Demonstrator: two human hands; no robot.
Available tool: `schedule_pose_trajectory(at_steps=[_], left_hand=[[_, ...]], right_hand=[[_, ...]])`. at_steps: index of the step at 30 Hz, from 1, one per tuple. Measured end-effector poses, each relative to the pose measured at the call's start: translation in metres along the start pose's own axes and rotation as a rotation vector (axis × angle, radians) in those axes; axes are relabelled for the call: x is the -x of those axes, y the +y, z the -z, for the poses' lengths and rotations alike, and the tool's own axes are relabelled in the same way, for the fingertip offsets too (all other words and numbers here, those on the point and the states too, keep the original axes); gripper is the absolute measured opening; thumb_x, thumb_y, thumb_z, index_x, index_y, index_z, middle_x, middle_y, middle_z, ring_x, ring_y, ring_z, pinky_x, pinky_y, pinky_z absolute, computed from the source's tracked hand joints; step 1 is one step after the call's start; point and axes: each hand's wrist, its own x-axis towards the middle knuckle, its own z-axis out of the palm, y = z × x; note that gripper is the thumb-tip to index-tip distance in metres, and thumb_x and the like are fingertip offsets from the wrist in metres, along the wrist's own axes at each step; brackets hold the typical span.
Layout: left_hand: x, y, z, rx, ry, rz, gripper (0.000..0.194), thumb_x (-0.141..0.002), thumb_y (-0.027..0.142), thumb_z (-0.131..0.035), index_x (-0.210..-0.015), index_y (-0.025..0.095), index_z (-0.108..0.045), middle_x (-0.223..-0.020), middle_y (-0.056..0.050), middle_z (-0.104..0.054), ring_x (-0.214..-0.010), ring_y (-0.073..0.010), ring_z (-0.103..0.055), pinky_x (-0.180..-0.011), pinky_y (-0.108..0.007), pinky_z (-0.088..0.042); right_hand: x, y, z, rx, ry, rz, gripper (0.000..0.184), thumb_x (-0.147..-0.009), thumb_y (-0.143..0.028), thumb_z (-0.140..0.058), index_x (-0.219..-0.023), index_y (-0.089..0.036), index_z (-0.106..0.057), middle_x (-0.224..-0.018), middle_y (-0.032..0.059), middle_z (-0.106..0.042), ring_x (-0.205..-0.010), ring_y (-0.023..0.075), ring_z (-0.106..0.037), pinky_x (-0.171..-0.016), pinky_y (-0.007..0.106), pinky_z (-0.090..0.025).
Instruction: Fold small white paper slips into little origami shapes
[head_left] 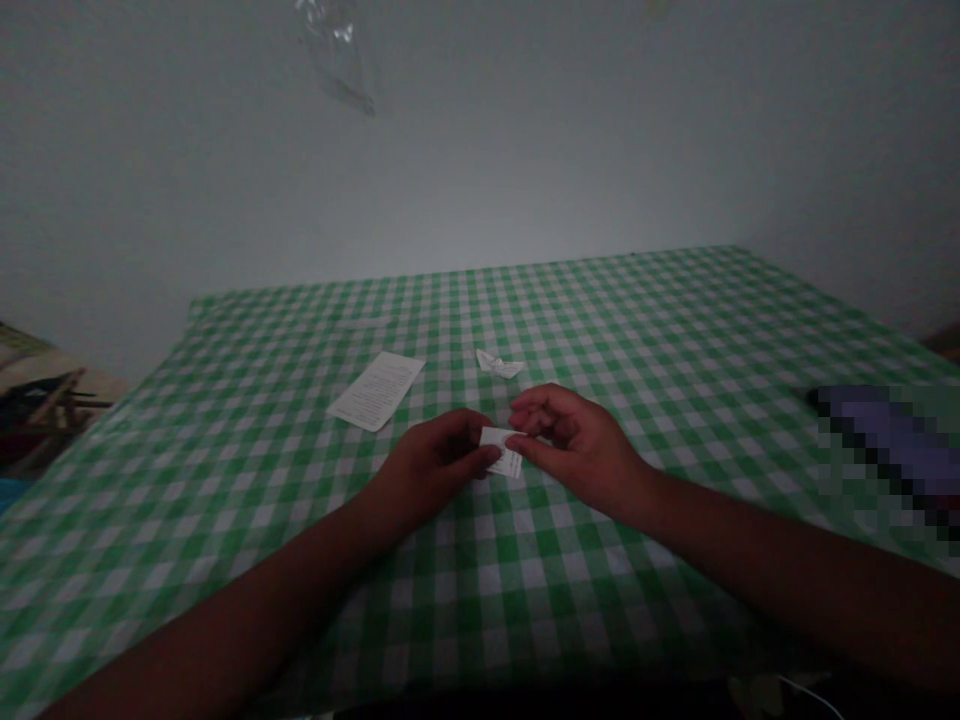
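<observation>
Left hand (426,462) pinching the small printed slip (511,464), right hand (596,450) thumb-on, can't tell if its fingers are clamped, so uneven tugging might rip it

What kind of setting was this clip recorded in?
Probably a room in a home: a green-and-white checked cloth covers the table, a plain pale wall stands behind it, and a clear plastic bag hangs there.

A pale, bare wall (525,150) rises dimly lit behind a table (660,320) covered in green-and-white checks.
</observation>
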Motion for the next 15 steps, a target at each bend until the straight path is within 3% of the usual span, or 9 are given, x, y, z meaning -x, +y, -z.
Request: schedule_pose_trajectory(at_steps=[6, 15], left_hand=[[0.0008, 0.0031, 0.0017, -0.043, 0.085, -0.035, 0.021, -0.086, 0.038, -0.069, -0.094, 0.020, -0.064, -0.075, 0.002, -0.063, -0.068, -0.0126, -0.060, -0.061, -0.024, -0.047], [0.0034, 0.0041, 0.0015, -0.093, 0.082, -0.069, 0.022, -0.085, 0.039, -0.071, -0.095, 0.020, -0.065, -0.074, 0.003, -0.059, -0.066, -0.0115, -0.056, -0.060, -0.024, -0.044]], right_hand=[[0.0001, 0.0013, -0.0002, 0.021, 0.026, -0.003, 0.031, -0.076, -0.021, -0.076, -0.103, -0.025, -0.060, -0.089, -0.0012, -0.066, -0.078, 0.0130, -0.065, -0.075, 0.031, -0.057], [-0.0004, -0.0027, -0.0003, -0.123, 0.031, -0.110, 0.019, -0.078, -0.023, -0.075, -0.093, -0.023, -0.063, -0.077, -0.0042, -0.065, -0.072, 0.0105, -0.064, -0.065, 0.025, -0.052]])
